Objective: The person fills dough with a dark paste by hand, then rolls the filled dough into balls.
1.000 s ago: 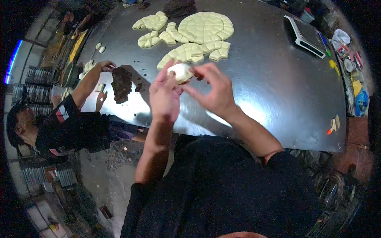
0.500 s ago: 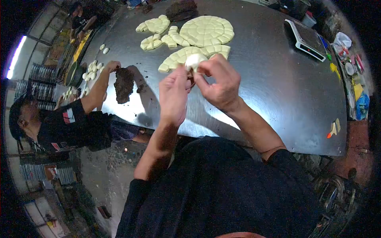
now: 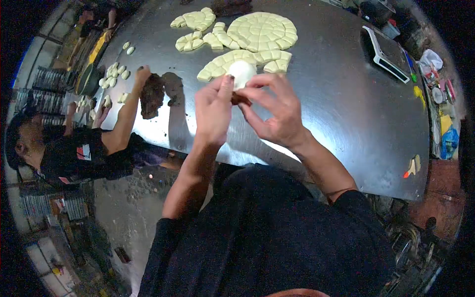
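Observation:
Between my two hands is a smooth, rounded piece of white dough (image 3: 242,73), held above the metal table. My left hand (image 3: 213,111) grips it from the left, the thumb pressed on its near side. My right hand (image 3: 278,109) pinches its lower right edge with the fingertips. Dark brown filling (image 3: 239,99) shows just under the dough, between the fingers. Beyond my hands lie a sector of cut dough (image 3: 217,68) and a large round of dough (image 3: 262,32) scored into many portions.
To the left, a co-worker's hand (image 3: 142,74) is by a dark brown mass (image 3: 152,96) on the metal table (image 3: 341,99). Small dough balls (image 3: 113,74) lie farther left. A scale (image 3: 386,54) stands at right, and a scraper-like tool (image 3: 412,167) lies near the right edge.
The dough in my hands now looks rounder and larger, with brown filling visible below it. My right fingers have spread out more. The co-worker's other hand now shows near the dough balls.

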Demonstrator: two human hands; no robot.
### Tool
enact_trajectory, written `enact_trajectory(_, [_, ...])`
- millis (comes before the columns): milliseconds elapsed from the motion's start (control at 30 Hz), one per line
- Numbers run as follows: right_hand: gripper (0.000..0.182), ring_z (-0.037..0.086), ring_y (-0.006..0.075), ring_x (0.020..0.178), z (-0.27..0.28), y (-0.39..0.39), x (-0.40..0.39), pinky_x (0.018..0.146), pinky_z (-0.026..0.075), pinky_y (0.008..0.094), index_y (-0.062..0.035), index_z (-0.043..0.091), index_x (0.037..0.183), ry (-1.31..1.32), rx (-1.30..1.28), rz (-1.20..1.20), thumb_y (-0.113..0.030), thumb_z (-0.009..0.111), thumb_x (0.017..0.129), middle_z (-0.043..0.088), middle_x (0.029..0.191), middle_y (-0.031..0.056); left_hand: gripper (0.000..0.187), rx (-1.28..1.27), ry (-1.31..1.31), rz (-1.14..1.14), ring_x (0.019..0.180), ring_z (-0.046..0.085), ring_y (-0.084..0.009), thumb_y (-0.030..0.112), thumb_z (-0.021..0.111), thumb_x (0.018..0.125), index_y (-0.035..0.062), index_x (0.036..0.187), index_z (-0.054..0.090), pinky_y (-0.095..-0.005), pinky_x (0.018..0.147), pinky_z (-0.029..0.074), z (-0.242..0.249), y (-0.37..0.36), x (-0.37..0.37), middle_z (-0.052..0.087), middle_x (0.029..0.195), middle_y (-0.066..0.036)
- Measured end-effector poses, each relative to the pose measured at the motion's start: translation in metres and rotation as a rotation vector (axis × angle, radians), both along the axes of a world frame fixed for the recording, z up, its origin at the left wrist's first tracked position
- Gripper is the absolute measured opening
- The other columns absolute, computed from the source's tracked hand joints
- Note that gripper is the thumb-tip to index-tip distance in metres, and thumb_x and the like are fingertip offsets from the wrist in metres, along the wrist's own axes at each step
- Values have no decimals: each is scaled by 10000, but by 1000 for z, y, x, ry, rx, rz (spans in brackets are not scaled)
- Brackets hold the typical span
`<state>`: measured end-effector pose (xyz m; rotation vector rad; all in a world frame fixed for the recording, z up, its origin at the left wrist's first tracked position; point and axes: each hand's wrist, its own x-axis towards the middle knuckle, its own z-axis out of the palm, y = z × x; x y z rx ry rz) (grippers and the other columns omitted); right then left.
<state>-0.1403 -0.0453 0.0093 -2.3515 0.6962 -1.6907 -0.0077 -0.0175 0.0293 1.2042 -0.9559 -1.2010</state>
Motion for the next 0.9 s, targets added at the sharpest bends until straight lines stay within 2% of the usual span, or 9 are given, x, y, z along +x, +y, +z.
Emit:
enact_trajectory(33, [222, 584, 218, 745, -5, 1, 1, 641, 481, 323, -58, 635, 850, -46, -9, -116, 4, 737, 663, 564, 823, 61, 319, -32, 24, 60, 610, 443, -26, 293, 495, 992, 29, 901, 650, -191, 557, 364, -4, -4, -4, 540, 709, 42])
enact_trajectory(133, [229, 583, 220, 744, -26, -10, 5, 637, 484, 328, -53, 643, 867, -47, 173, -127, -15, 746, 666, 573, 834, 62, 318, -1, 73, 65, 629, 471, -40, 290, 484, 996, 20, 954, 647, -198, 588, 388, -19, -5, -2, 569, 734, 25])
enact_trajectory(267, [202, 546, 285, 748, -43, -4, 2, 693, 462, 399, -40, 633, 867, 124, 65, -50, -64, 706, 681, 558, 890, 90, 259, 196, 45, -54, 621, 523, -87, 176, 451, 1000, -20, 1048, 612, -235, 619, 447, -35, -7, 6, 617, 754, -18])
enact_trajectory(400, [133, 616, 284, 861, -63, 49, -39, 763, 498, 382, -14, 661, 835, 290, 344, 178, -38, 660, 704, 613, 1108, 125, 246, 94, -378, -200, 626, 571, -105, 172, 454, 981, -45, 938, 562, -256, 595, 470, -97, 1, 39, 634, 753, -71])
enact_trajectory(500, [104, 659, 255, 797, -93, 68, -78, 706, 529, 338, 7, 673, 839, 264, 610, 66, -30, 634, 750, 651, 1060, 135, 147, 218, -667, -43, 583, 618, -138, 89, 544, 912, -56, 903, 567, -276, 490, 478, -167, 12, 63, 643, 764, -119])
enact_trajectory(600, [89, 673, 267, 764, -107, 67, -81, 684, 531, 313, 12, 679, 849, 174, 646, -84, -28, 636, 782, 679, 930, 127, 151, 401, -299, -319, 583, 614, -136, 103, 600, 884, -43, 904, 569, -279, 499, 489, -211, 20, 70, 641, 779, -112])
enact_trajectory(733, [99, 677, 272, 767, -115, 55, -56, 698, 530, 315, 19, 679, 865, 127, 724, -26, -36, 644, 791, 685, 875, 136, 305, 723, -8, -217, 530, 579, -128, 289, 696, 841, 2, 817, 597, -286, 459, 467, -222, 15, 64, 600, 714, -58])
enact_trajectory(800, [93, 678, 282, 784, -101, 46, -46, 715, 530, 324, 13, 685, 862, 86, 782, 92, -39, 652, 792, 685, 866, 144, 341, 712, -125, -277, 477, 538, -113, 327, 738, 812, 17, 781, 600, -271, 410, 433, -228, 16, 72, 573, 626, -33])
enact_trajectory(900, [199, 638, 250, 985, -54, 2, -33, 881, 479, 328, 6, 667, 1007, 92, 368, 90, -79, 643, 828, 667, 1049, 154, 417, 731, -638, 2, 388, 455, -124, 368, 805, 742, 20, 667, 588, -271, 366, 374, -226, 24, 60, 547, 546, -19])
